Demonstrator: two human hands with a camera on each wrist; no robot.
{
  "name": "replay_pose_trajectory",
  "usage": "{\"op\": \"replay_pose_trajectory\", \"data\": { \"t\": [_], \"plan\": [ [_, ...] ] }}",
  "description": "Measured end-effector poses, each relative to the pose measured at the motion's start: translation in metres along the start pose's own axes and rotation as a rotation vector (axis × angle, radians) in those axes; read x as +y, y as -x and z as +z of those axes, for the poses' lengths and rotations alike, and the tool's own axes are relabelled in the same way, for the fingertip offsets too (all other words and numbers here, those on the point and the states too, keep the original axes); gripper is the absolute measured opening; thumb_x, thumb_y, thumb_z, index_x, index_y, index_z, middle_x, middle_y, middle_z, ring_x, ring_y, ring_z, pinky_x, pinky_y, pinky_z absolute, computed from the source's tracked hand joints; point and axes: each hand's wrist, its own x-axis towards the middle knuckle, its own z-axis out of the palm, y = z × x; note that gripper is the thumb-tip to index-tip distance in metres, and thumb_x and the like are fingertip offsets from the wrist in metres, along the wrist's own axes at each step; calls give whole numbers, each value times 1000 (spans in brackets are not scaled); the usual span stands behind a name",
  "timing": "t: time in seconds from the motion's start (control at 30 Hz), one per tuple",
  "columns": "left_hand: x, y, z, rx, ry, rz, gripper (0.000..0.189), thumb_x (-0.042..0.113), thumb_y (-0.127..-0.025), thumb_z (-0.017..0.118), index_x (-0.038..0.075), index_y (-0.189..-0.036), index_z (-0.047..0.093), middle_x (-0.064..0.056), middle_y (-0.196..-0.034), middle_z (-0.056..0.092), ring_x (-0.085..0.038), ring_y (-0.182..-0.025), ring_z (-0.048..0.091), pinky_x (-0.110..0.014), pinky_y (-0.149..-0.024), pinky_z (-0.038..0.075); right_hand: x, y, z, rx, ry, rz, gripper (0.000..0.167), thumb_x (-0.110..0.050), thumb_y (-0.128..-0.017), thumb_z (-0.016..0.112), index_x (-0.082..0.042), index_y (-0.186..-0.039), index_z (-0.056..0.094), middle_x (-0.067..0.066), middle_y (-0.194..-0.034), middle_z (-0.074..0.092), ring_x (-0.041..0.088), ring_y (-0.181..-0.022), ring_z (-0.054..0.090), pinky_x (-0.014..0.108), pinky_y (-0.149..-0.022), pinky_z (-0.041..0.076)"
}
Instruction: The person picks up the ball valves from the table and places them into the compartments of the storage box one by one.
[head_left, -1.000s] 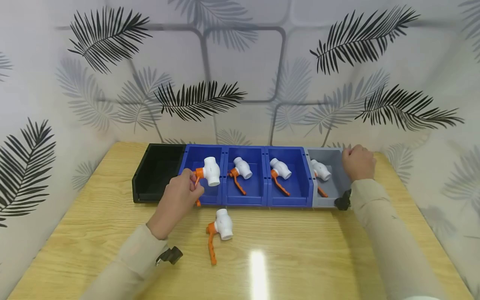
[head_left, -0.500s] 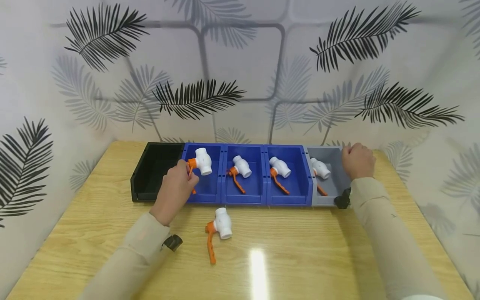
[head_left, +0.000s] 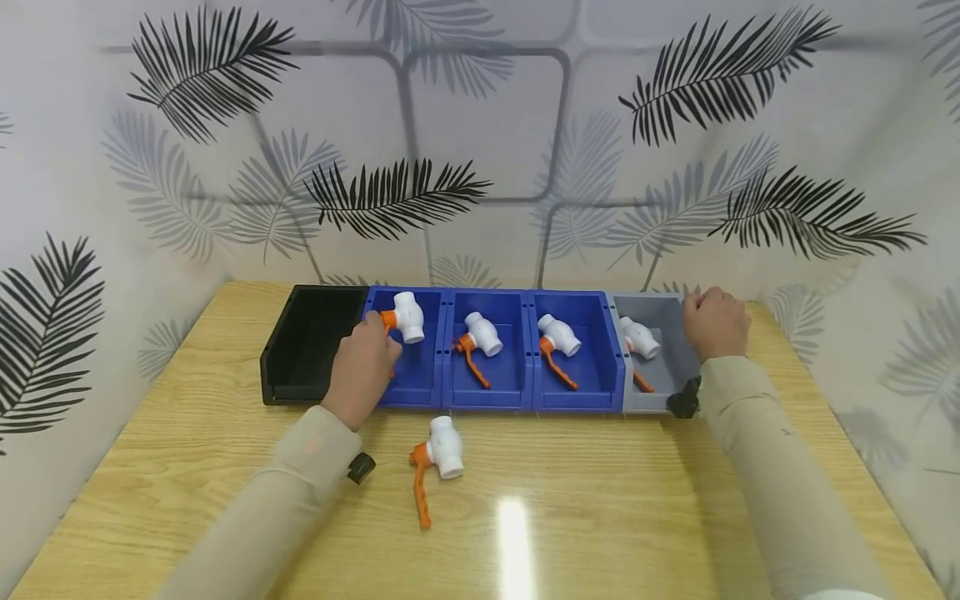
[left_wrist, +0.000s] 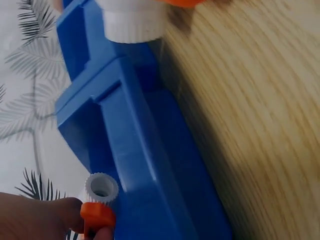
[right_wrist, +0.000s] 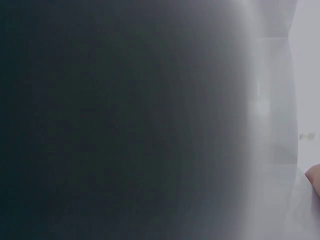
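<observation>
In the head view my left hand (head_left: pixel 363 367) pinches the orange handle of a white ball valve (head_left: pixel 408 318) over the leftmost blue bin (head_left: pixel 420 379). The left wrist view has the valve's ribbed open end (left_wrist: pixel 101 188) facing the camera beside the bin wall. My right hand (head_left: pixel 716 323) grips the right side wall of the grey bin (head_left: pixel 663 310), its fingers curled over the rim. Inside the grey bin lies another ball valve (head_left: pixel 640 338). The right wrist view is mostly a dark blur, with a fingertip (right_wrist: pixel 314 177) at its edge.
Two more blue bins hold a ball valve (head_left: pixel 482 335) and another valve (head_left: pixel 558 335). A black bin (head_left: pixel 311 350) ends the row at left. One ball valve (head_left: pixel 446 447) lies on the wooden table (head_left: pixel 600 500) in front. The patterned wall (head_left: pixel 480 125) stands behind.
My left hand has carried its valve slightly left and away from me, deeper over the leftmost blue bin. The right hand has kept its place.
</observation>
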Motion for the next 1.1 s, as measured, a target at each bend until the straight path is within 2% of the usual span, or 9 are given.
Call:
{"op": "replay_pose_trajectory", "data": {
  "t": [0.13, 0.33, 0.47, 0.57, 0.97, 1.1],
  "plan": [
    [1, 0, 10, 74, -129, 33, 21, 9, -84, 60, -6, -91, 47, -21, -74, 55, -39, -62, 62, -46, -53, 50, -3, 1, -2, 2, -7, 4, 44, -27, -96, 27, 8, -80, 47, 31, -84, 50, 51, -85, 48, 61, -74, 35],
    [7, -1, 21, 123, -237, 67, 26, 8, -82, 67, -7, -91, 48, -21, -75, 55, -38, -61, 62, -45, -51, 50, -5, 4, -4, 16, -21, 3, 41, -25, -95, 29, 8, -78, 47, 30, -83, 50, 50, -84, 48, 60, -73, 35],
    [9, -1, 27, 184, -324, 99, 10, 2, -88, 54, -8, -87, 50, -21, -71, 55, -36, -57, 61, -43, -47, 49, -4, 3, -3, 17, -23, -6, 41, -25, -95, 30, 7, -77, 47, 30, -82, 50, 50, -83, 48, 60, -73, 35],
    [12, -1, 31, 208, -368, 99, 13, -2, -92, 43, -8, -85, 52, -21, -70, 56, -35, -57, 62, -41, -46, 50, -2, 2, -1, 11, -27, -11, 41, -25, -95, 29, 7, -77, 46, 30, -83, 50, 50, -83, 48, 60, -73, 34],
    [17, -1, 39, 197, -405, 70, 8, -5, -87, 47, -8, -84, 54, -21, -72, 57, -34, -60, 63, -41, -50, 51, 2, 1, 1, 6, -39, -8, 41, -27, -96, 29, 6, -78, 46, 30, -84, 50, 50, -85, 47, 60, -75, 33],
    [19, -4, 40, 146, -422, 30, 10, -3, -88, 46, -9, -87, 54, -22, -75, 58, -33, -63, 64, -41, -53, 52, 0, 2, 0, 12, -43, -10, 41, -26, -95, 29, 7, -78, 47, 30, -85, 50, 51, -85, 47, 60, -74, 34]
  ]
}}
